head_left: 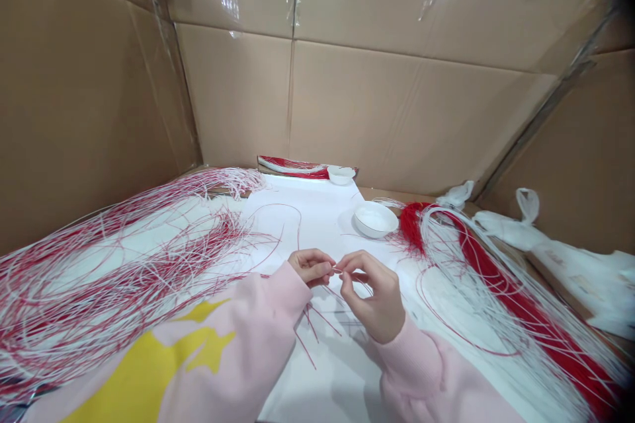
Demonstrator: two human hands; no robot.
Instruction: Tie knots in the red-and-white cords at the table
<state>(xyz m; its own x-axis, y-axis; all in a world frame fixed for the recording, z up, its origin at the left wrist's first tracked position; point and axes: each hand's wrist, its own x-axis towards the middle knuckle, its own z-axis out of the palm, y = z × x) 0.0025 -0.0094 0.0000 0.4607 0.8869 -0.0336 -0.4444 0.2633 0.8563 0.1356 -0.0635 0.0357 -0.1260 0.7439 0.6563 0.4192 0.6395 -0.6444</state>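
Note:
My left hand (311,266) and my right hand (373,296) meet over the white sheet (307,211), fingertips pinched together on thin red cords (317,324) that trail down toward me. Both wear pink sleeves. A loose red cord loop (278,211) lies just beyond my left hand. A white bowl (375,219) stands a short way past my right hand.
A wide heap of red and white cords (114,258) covers the left of the table. A long bundle of red and white cords (501,291) runs along the right. White plastic bags (570,258) lie far right. A second small bowl (341,174) and a cord bundle (292,166) sit at the back. Cardboard walls (397,99) enclose the space.

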